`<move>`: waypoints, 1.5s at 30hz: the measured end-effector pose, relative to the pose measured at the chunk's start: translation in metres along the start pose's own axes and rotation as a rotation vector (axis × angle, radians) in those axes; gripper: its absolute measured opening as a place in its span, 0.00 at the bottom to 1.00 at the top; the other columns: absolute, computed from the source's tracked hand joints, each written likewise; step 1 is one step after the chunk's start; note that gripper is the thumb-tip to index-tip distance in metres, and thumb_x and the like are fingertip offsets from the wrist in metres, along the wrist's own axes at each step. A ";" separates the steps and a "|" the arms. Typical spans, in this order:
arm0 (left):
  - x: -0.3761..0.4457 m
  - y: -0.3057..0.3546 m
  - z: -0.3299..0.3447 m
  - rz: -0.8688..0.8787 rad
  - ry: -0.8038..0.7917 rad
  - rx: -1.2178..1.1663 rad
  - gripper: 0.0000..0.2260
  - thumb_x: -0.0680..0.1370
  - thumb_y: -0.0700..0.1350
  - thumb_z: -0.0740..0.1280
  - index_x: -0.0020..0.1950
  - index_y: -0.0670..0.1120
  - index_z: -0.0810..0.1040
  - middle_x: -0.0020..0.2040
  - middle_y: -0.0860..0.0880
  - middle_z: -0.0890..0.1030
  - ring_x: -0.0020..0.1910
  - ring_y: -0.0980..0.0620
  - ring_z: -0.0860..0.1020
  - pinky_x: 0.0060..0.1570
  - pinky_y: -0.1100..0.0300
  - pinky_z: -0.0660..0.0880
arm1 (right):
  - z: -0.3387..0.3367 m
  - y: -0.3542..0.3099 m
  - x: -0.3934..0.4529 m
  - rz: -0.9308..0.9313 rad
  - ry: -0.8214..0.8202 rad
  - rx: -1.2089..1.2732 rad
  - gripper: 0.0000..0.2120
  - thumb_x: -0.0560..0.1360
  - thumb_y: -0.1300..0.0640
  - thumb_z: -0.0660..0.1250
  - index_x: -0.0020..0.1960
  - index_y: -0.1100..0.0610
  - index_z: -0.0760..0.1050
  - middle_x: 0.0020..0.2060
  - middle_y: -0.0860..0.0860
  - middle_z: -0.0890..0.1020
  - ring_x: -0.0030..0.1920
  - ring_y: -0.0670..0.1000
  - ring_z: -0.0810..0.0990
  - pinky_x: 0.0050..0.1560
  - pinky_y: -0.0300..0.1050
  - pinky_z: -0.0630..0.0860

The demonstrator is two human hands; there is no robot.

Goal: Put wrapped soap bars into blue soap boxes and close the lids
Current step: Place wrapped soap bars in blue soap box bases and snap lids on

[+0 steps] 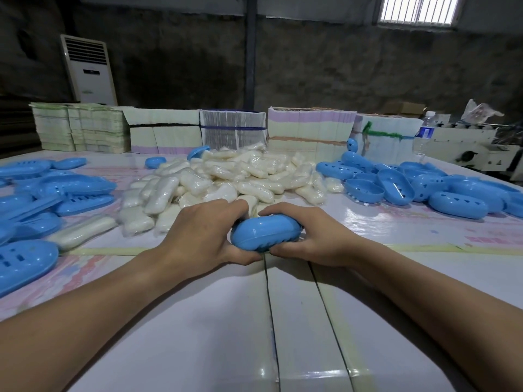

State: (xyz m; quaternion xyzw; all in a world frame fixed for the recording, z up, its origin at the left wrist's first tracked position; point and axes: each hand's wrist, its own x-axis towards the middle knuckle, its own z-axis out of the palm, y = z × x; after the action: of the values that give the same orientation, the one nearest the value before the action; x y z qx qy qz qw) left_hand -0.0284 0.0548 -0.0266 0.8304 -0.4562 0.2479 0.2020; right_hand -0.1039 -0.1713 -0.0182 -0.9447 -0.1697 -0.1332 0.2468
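Note:
A closed blue oval soap box [264, 232] sits between both hands just above the table's middle. My left hand [202, 236] grips its left end, fingers curled over the top and thumb underneath. My right hand [307, 236] grips the right end the same way. Its lid is down; whether a soap bar is inside cannot be seen. Right behind the hands lies a heap of white wrapped soap bars [226, 179].
Blue box halves with slots [70, 190] are piled at the left, blue box halves with holes [424, 185] at the right. One wrapped bar [82, 232] lies alone at the left. Stacks of flat printed cartons [232, 130] line the table's far edge, with a water bottle [424, 134] beside them.

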 end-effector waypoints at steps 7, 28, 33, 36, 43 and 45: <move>-0.002 -0.005 0.003 -0.064 -0.065 -0.154 0.25 0.64 0.71 0.65 0.55 0.61 0.69 0.46 0.59 0.76 0.46 0.58 0.74 0.44 0.52 0.75 | 0.001 -0.005 -0.001 -0.007 0.091 -0.089 0.22 0.72 0.44 0.72 0.63 0.37 0.68 0.53 0.40 0.79 0.52 0.44 0.77 0.54 0.50 0.77; -0.001 -0.003 0.006 -0.014 0.041 -0.075 0.23 0.67 0.71 0.64 0.55 0.59 0.74 0.41 0.57 0.76 0.41 0.57 0.72 0.39 0.54 0.73 | 0.003 -0.006 0.000 -0.036 0.103 -0.034 0.22 0.73 0.46 0.73 0.65 0.41 0.72 0.51 0.41 0.80 0.51 0.44 0.78 0.52 0.49 0.77; -0.001 -0.010 0.008 -0.010 -0.011 -0.238 0.19 0.72 0.66 0.69 0.59 0.62 0.70 0.43 0.61 0.78 0.40 0.60 0.75 0.36 0.63 0.69 | 0.002 -0.007 0.000 -0.052 0.134 -0.017 0.22 0.73 0.48 0.73 0.65 0.45 0.73 0.50 0.41 0.79 0.49 0.44 0.78 0.51 0.50 0.77; -0.002 -0.013 0.010 -0.028 -0.060 -0.338 0.22 0.72 0.68 0.68 0.61 0.63 0.70 0.45 0.62 0.79 0.40 0.57 0.76 0.37 0.64 0.72 | 0.002 -0.007 0.002 -0.029 0.113 0.018 0.22 0.72 0.48 0.74 0.64 0.44 0.73 0.49 0.42 0.79 0.49 0.45 0.79 0.51 0.49 0.78; -0.002 -0.016 0.011 -0.003 -0.065 -0.345 0.21 0.72 0.65 0.67 0.63 0.65 0.69 0.46 0.59 0.79 0.41 0.56 0.75 0.40 0.56 0.76 | 0.004 -0.006 -0.001 0.076 -0.040 0.194 0.24 0.70 0.40 0.71 0.63 0.34 0.66 0.47 0.42 0.79 0.45 0.44 0.80 0.45 0.36 0.78; -0.002 -0.014 0.011 0.005 -0.059 -0.341 0.20 0.72 0.67 0.66 0.62 0.67 0.69 0.47 0.61 0.79 0.41 0.56 0.75 0.39 0.58 0.74 | 0.005 -0.007 0.000 0.079 -0.041 0.194 0.25 0.70 0.39 0.70 0.64 0.35 0.65 0.48 0.43 0.79 0.45 0.44 0.79 0.46 0.37 0.78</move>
State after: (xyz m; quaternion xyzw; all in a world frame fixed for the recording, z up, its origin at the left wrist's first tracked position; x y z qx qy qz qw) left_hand -0.0145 0.0573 -0.0382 0.7900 -0.4993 0.1428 0.3258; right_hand -0.1059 -0.1632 -0.0200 -0.9248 -0.1494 -0.0872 0.3388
